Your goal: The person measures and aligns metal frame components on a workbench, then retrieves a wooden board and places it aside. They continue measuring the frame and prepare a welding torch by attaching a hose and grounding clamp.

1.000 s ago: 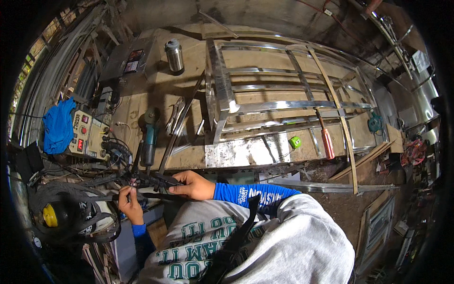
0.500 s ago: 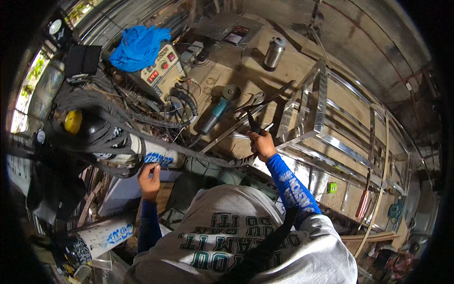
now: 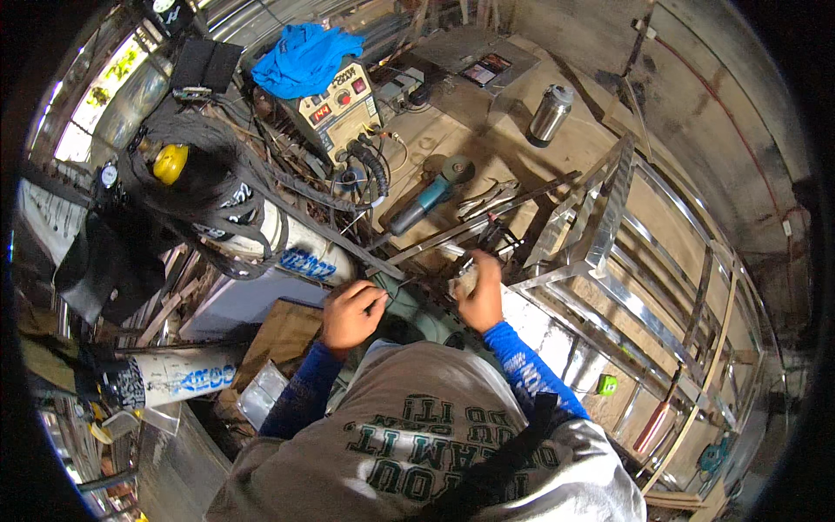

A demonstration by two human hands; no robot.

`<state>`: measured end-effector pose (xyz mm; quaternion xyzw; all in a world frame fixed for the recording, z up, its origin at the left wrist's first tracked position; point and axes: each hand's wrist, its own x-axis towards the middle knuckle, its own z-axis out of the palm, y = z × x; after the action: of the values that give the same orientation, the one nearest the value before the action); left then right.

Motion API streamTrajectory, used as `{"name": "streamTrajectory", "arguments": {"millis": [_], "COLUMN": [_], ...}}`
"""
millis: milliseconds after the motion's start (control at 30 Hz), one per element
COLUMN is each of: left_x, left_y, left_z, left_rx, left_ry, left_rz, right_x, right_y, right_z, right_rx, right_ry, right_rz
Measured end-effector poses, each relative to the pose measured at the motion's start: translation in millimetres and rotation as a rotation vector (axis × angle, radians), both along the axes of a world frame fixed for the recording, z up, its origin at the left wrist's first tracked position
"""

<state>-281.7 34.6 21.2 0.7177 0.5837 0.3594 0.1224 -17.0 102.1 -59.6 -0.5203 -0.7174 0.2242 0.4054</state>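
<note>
My left hand [image 3: 352, 315] is over the left side of my lap, its fingers curled in and thumb pressed against them. Whatever it holds, if anything, is too small to make out. My right hand [image 3: 481, 294] is at the bench's near edge, fingers bent toward the thumb around something pale I cannot identify. Just beyond its fingertips lies a black handled tool [image 3: 497, 233], its kind unclear. A teal angle grinder [image 3: 419, 207] rests farther left on the bench, close to a metal bar [image 3: 444, 237]. To the right stands a shiny welded metal frame [image 3: 600, 230].
A welding machine [image 3: 335, 104] with a blue cloth [image 3: 309, 59] on top sits at the back left. A steel flask [image 3: 551, 115] stands farther back. White gas cylinders [image 3: 300, 252] and coiled black hoses [image 3: 209, 191] crowd the left. A green tape measure [image 3: 607, 384] lies right.
My left hand has moved right, closer to my right hand. My right hand no longer grips the black tool and has drawn back slightly. The view has shifted, moving the scene rightward.
</note>
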Motion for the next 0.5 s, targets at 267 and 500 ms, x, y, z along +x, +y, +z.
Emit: {"name": "streamTrajectory", "arguments": {"millis": [267,500], "left_x": [67,75], "left_y": [43,140], "left_z": [-17,-91], "left_rx": [-0.234,-0.167], "left_ry": [0.157,-0.008], "left_rz": [-0.423,-0.438], "right_x": [24,51], "right_y": [-53,-63], "right_z": [1,-44], "right_rx": [-0.211,-0.425], "right_ry": [-0.037,0.255], "right_rz": [0.336,0.048]}}
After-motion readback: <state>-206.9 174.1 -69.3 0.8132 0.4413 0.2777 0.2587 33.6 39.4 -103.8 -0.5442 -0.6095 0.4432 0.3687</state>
